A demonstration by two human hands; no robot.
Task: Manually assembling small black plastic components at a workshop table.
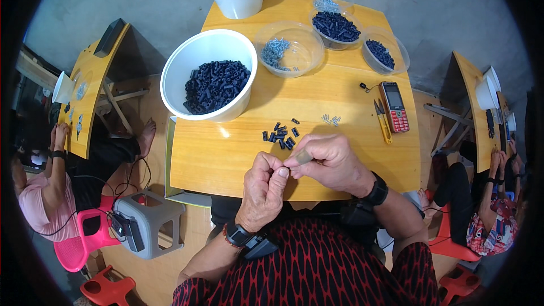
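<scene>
My left hand point(265, 184) and my right hand point(331, 164) meet over the table's near edge, fingertips pinched together. A tiny dark piece seems to lie between them, mostly hidden by the fingers. Tan tape point(304, 156) wraps one finger of the right hand. Just beyond the hands lies a loose group of small black plastic parts point(281, 135). Several small silvery metal pieces point(331, 119) are scattered to the right of it. A large white tub point(170, 88) at the left holds many black parts. Behind, a clear round bowl point(309, 51) contains silvery screw-like pieces.
On the wooden table point(226, 161) are a red mobile phone point(395, 107) and yellow-handled snips point(383, 122). Farther back stand another white tub point(238, 3) and clear tubs of black parts point(335, 27). People work at side tables; a grey stool point(148, 221) stands left.
</scene>
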